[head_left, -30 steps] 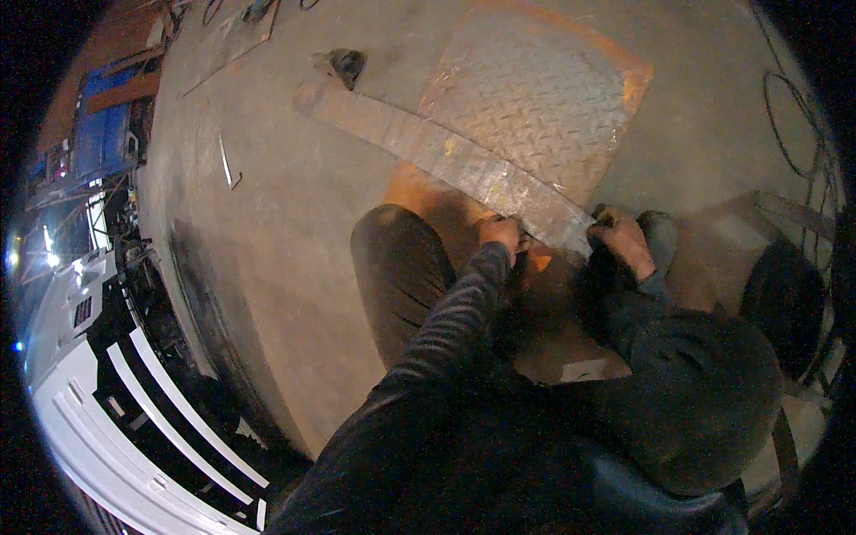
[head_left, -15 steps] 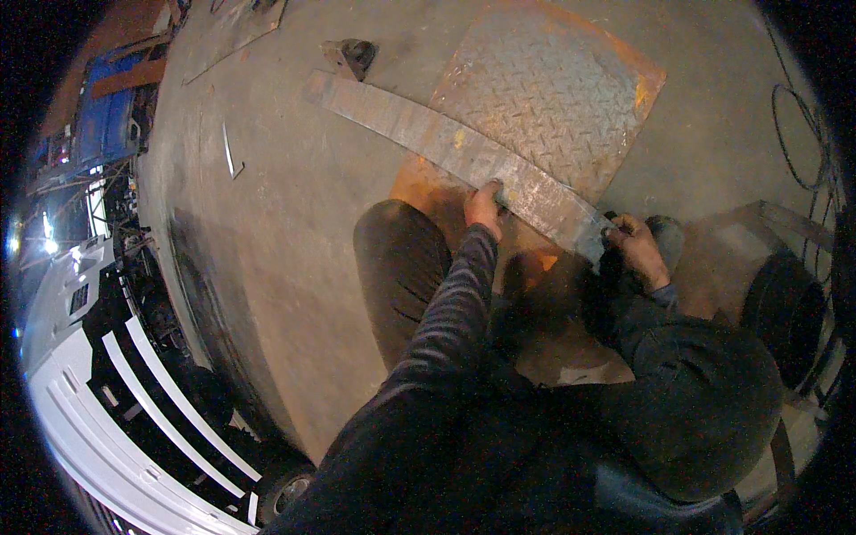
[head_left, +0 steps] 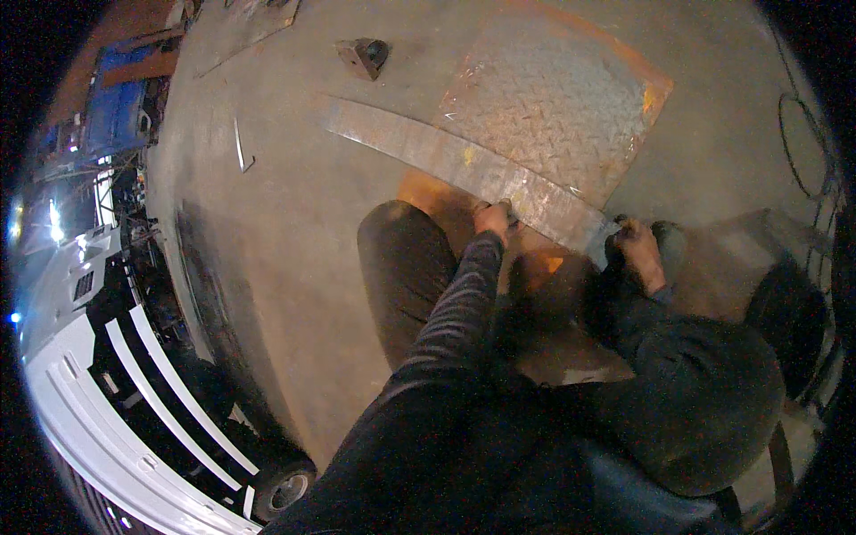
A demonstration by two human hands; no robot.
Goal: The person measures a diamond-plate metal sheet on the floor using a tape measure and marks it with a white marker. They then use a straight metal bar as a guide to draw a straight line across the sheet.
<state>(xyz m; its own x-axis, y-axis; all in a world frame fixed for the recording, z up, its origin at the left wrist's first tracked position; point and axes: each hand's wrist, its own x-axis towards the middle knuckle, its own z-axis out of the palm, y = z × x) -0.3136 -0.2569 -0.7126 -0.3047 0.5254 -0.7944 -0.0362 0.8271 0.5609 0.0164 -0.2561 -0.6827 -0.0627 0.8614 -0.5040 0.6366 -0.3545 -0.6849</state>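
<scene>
A long, flat metal strip point(head_left: 428, 136), grey and scuffed with a yellow mark, slants across in front of my knees. Its right part overlaps the near edge of a rusty diamond-tread steel plate point(head_left: 557, 102) on the floor. My left hand point(head_left: 493, 219) has its fingers curled on the strip's near edge, around the middle. At the right end, my right hand point(head_left: 640, 250) pinches the strip's corner, its fingertips in shadow. Beneath the strip, an orange rusty surface point(head_left: 428, 192) shows between my knees.
A dark angled metal block point(head_left: 361, 58) stands on the floor beyond the strip's left end. A thin bent metal piece point(head_left: 241, 147) lies further left. A white vehicle body point(head_left: 98, 419) with a wheel point(head_left: 287, 490) fills the lower left. A cable point(head_left: 785, 134) loops at the right.
The strip's left end has swung nearer to me, away from the metal block. My left hand has shifted slightly at the near edge. The whole view has also moved a little.
</scene>
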